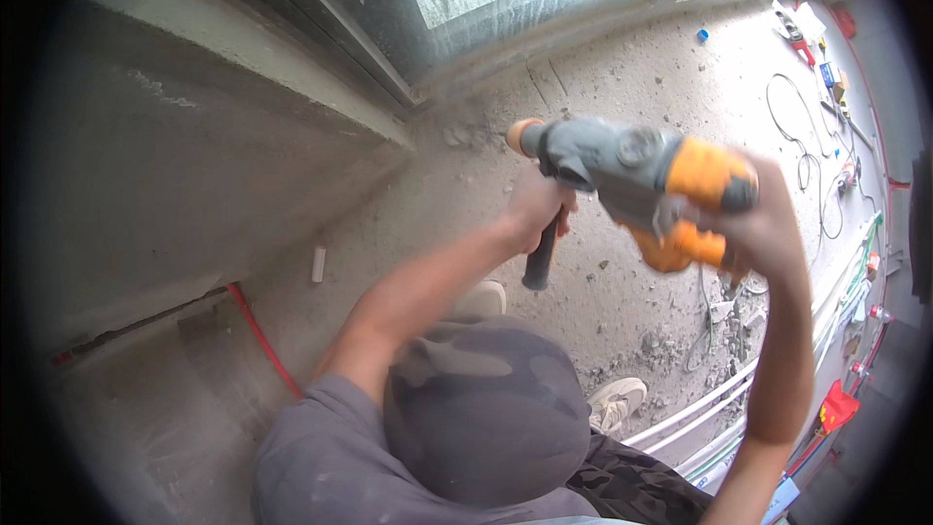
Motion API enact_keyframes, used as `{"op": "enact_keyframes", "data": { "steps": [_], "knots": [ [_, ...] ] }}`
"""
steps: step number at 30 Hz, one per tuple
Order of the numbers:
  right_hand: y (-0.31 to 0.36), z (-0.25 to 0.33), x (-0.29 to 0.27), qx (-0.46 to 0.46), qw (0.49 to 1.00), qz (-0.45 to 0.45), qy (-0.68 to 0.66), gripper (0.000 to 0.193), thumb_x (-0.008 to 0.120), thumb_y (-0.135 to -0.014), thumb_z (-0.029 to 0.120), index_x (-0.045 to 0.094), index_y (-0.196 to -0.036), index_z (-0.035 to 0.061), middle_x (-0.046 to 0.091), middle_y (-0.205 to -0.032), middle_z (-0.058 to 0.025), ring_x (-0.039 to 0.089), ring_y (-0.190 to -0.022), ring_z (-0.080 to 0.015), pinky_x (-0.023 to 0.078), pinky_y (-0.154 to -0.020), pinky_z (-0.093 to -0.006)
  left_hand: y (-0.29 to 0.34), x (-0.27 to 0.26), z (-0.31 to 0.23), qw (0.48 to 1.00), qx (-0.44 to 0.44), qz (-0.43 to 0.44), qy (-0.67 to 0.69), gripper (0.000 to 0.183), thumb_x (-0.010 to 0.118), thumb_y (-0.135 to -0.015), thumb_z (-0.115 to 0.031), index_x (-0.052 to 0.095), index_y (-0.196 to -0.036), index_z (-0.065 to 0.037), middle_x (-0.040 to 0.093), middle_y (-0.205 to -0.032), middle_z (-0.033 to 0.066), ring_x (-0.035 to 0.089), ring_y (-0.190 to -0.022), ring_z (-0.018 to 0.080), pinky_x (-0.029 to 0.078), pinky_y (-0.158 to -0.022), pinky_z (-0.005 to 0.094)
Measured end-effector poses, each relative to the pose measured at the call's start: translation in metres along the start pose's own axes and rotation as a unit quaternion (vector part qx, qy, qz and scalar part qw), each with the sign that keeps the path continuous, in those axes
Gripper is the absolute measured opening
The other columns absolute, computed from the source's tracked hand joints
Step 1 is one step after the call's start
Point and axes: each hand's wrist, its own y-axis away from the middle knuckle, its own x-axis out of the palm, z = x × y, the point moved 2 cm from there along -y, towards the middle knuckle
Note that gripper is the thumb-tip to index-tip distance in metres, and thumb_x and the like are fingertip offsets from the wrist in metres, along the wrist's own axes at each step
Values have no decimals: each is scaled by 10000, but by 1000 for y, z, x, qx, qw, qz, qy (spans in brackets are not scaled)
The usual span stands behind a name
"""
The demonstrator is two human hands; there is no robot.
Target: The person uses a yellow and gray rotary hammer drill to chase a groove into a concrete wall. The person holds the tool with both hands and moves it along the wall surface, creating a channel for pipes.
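Observation:
A grey and orange rotary hammer drill (622,160) is held up between my two hands, slightly blurred. My left hand (539,206) is closed around the top of its black side handle (540,267), just behind the orange-ringed chuck (523,136). My right hand (758,224) grips the rear, by the orange motor housing and rear handle; its fingers are partly hidden and smeared. The drill's front points left, towards the dusty corner where the concrete wall (243,136) meets the window frame (379,68). A thin bit shows only faintly there.
Rubble (666,345) and grit lie on the concrete floor. White pipes (709,394) run along the right. Black cables (802,141) and hand tools (799,39) lie at the far right. A red conduit (262,340) and a small white cylinder (319,264) are at left.

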Motion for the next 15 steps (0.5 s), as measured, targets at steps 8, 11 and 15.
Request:
{"op": "enact_keyframes", "data": {
  "steps": [8, 11, 15],
  "knots": [
    [78, -58, 98, 218, 920, -103, -309, 418, 877, -920, 149, 701, -1238, -58, 771, -1077, -74, 717, -959, -128, 572, -888, -301, -11, -62, 9, 870, 100, -69, -479, 431, 788, -890, -305, 692, -1146, 28, 766, -968, 177, 753, -834, 283, 587, -729, 414],
    [86, -65, 135, 232, 907, -115, -332, 449, 884, -928, 201, 686, -1251, -41, 757, -1036, -64, 693, -860, -103, 571, -781, -291, -33, -89, 9, 801, 101, -37, -588, 510, 792, -898, -375, 681, -1172, 41, 774, -1066, 253, 754, -1053, 396, 568, -893, 474],
    [81, -88, 142, 221, 879, -141, -399, 395, 862, -935, 167, 688, -1223, -38, 728, -951, -48, 651, -745, -105, 540, -700, -282, -27, -69, -20, 749, 46, -29, -660, 464, 759, -915, -350, 676, -1139, 48, 757, -1118, 288, 714, -1128, 467, 560, -931, 518]
  ]
}}
